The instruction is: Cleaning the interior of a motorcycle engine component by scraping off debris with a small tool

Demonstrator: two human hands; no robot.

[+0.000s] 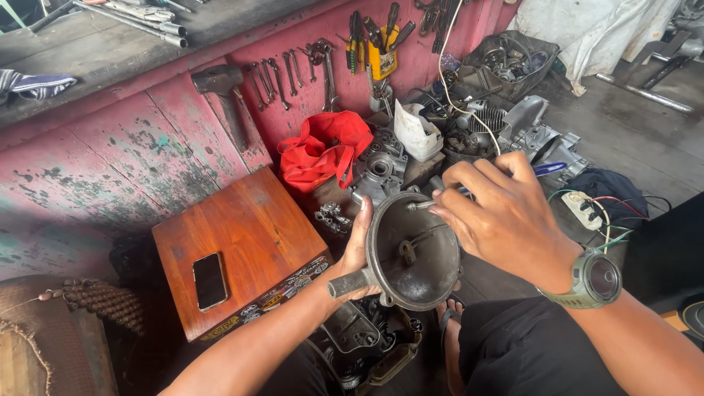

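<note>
Grey metal housing (412, 253) rests in the left hand (357, 253), fingers clenched behind it, open side up; right hand (506, 220) just above pinches a blue-handled tool (513, 174), tip at its rim.

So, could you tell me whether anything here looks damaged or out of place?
The red-painted wall is badly chipped and worn. A phone lies near the edge of the wooden box. The metal housing in the left hand looks grimy, not broken.

The left hand's fingers (364, 217) lie hidden behind the metal housing (413, 251); its lower mechanism is perhaps engine parts
</note>
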